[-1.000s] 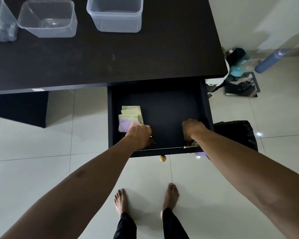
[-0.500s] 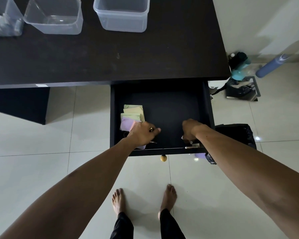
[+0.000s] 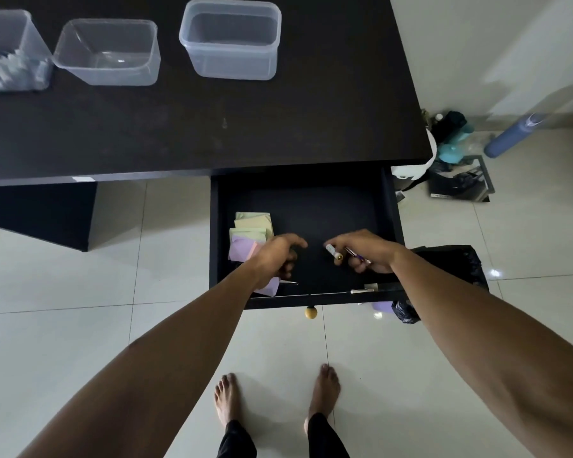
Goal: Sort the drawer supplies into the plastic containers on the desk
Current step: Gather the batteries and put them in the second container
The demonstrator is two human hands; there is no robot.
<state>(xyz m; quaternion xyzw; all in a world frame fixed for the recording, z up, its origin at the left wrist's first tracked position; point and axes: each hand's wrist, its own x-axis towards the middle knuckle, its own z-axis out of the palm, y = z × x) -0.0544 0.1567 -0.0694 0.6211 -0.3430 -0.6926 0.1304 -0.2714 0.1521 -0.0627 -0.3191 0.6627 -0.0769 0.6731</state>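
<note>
You're in a home, prob a bedroom or study corner, not an office. Evidence: you stand barefoot (image 3: 323, 390) on glossy pale floor tiles (image 3: 80, 292), w/ a plain light wall (image 3: 477, 44) behind. The dark wooden desk (image 3: 278, 127) is household furniture, its open drawer (image 3: 311, 206) fitted w/ a small round gold knob (image 3: 310, 313). Stationery inside: pastel sticky-note pads (image 3: 252, 226). On the desktop, three clear plastic food-type containers (image 3: 230, 38). Domestic clutter sits on the floor beside the desk: teal bottles (image 3: 454, 150), a blue cylinder (image 3: 510, 135) leaning by the wall, a black bin bag (image 3: 457, 262).
</note>
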